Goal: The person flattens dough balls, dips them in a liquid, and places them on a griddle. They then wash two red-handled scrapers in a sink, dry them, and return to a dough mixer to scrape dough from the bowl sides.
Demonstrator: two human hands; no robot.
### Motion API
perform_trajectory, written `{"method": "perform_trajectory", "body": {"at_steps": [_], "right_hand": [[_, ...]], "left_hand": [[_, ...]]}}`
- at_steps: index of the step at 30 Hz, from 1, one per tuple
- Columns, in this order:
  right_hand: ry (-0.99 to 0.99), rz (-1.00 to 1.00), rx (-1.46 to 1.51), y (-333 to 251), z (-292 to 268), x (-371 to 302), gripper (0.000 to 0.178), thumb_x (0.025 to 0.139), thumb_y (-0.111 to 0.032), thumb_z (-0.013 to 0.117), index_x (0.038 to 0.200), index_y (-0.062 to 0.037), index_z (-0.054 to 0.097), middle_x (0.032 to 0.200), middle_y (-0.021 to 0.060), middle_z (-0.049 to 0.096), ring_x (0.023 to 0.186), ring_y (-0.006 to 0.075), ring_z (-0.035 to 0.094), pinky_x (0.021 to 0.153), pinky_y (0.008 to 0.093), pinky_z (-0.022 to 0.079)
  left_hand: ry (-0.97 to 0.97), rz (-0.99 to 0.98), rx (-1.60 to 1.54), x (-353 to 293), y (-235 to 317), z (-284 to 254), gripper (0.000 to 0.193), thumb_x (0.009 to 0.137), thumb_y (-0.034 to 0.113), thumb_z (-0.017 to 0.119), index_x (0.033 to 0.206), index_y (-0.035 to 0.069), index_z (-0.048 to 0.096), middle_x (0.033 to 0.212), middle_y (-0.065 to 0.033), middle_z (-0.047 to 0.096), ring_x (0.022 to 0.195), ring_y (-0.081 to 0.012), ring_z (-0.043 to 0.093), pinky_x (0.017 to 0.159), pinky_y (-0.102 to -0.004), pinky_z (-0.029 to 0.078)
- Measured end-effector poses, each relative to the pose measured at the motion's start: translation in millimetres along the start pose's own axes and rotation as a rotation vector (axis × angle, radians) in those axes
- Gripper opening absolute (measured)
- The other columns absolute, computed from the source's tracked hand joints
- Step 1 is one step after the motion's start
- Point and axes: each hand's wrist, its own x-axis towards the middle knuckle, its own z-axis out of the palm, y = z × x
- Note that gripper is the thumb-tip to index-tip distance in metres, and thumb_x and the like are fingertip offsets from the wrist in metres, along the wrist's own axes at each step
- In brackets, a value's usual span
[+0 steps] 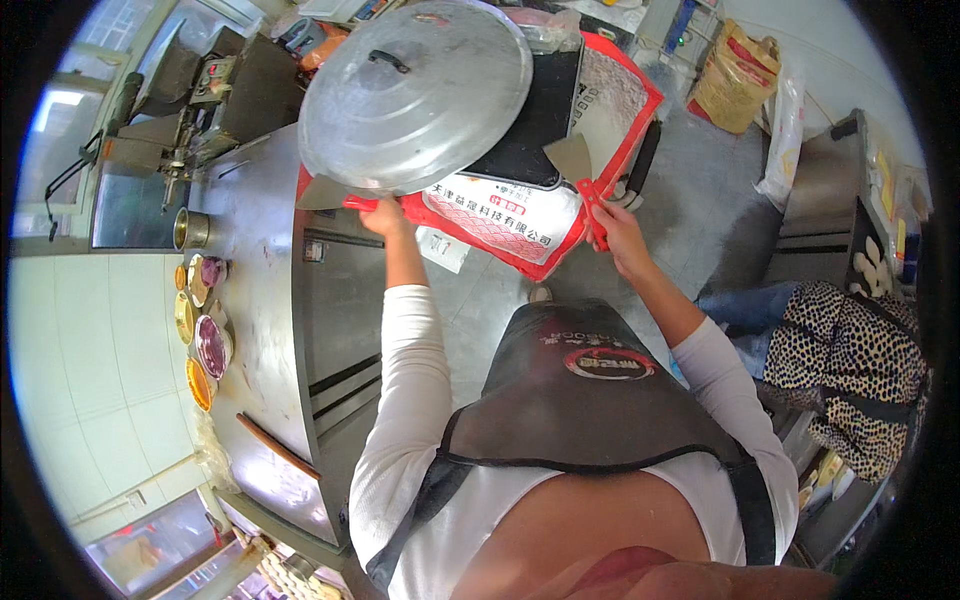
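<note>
My left hand is closed round the red handle of a scraper; its wide metal blade points left, beside the counter corner. In my right hand is a second scraper, gripped by its red handle, with the metal blade tilted up and away from me. Beyond both hands a large round metal lid with a dark handle covers part of a black flat-topped appliance. A red-and-white printed cloth wraps round the appliance's edges, and both scrapers are held near it.
Along my left runs a steel counter with several bowls of coloured fillings, a metal pot and a wooden stick. A person in a spotted garment is at my right. A brown paper sack stands at the far right.
</note>
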Motion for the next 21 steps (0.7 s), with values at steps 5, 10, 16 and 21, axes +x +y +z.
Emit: {"method": "perform_trajectory", "body": {"at_steps": [5,10,16,21], "right_hand": [[0.075,-0.091,-0.241,9.9,20.6,32.0,0.027,0.091,-0.026,0.049,0.098,-0.0008,0.055,0.071,0.0053,0.058,0.054,0.0106,0.052,0.048,0.0244,0.041],[0.003,-0.058,-0.316,25.6,33.6,52.0,0.048,0.084,-0.025,0.059,0.121,-0.0006,0.040,0.086,0.0120,0.061,0.072,0.0174,0.059,0.061,0.0308,0.049],[-0.062,-0.105,-0.375,29.4,36.4,63.6,0.048,0.087,-0.024,0.058,0.125,-0.0056,0.036,0.103,0.0156,0.054,0.081,0.0181,0.059,0.065,0.0281,0.049],[-0.053,-0.027,-0.414,8.4,18.9,83.0,0.050,0.089,-0.026,0.054,0.130,-0.0076,0.033,0.106,0.0120,0.052,0.088,0.0178,0.058,0.070,0.0297,0.049]], "left_hand": [[-0.137,-0.062,-0.078,23.6,20.3,-20.5,0.031,0.072,-0.016,0.054,0.099,0.000,0.048,0.089,-0.0093,0.056,0.072,-0.0218,0.060,0.062,-0.0351,0.054],[-0.235,-0.085,-0.029,25.3,17.1,-26.4,0.027,0.075,-0.013,0.055,0.097,0.001,0.046,0.084,-0.0075,0.054,0.069,-0.0194,0.059,0.061,-0.0320,0.055],[-0.231,-0.123,-0.080,9.6,1.5,-19.4,0.023,0.077,-0.010,0.057,0.093,0.001,0.046,0.083,-0.0066,0.054,0.069,-0.0186,0.059,0.063,-0.0311,0.055],[-0.229,-0.140,-0.097,4.5,-8.2,-7.4,0.019,0.078,-0.006,0.059,0.090,0.001,0.047,0.083,-0.0056,0.054,0.070,-0.0170,0.059,0.062,-0.0288,0.053]]}}
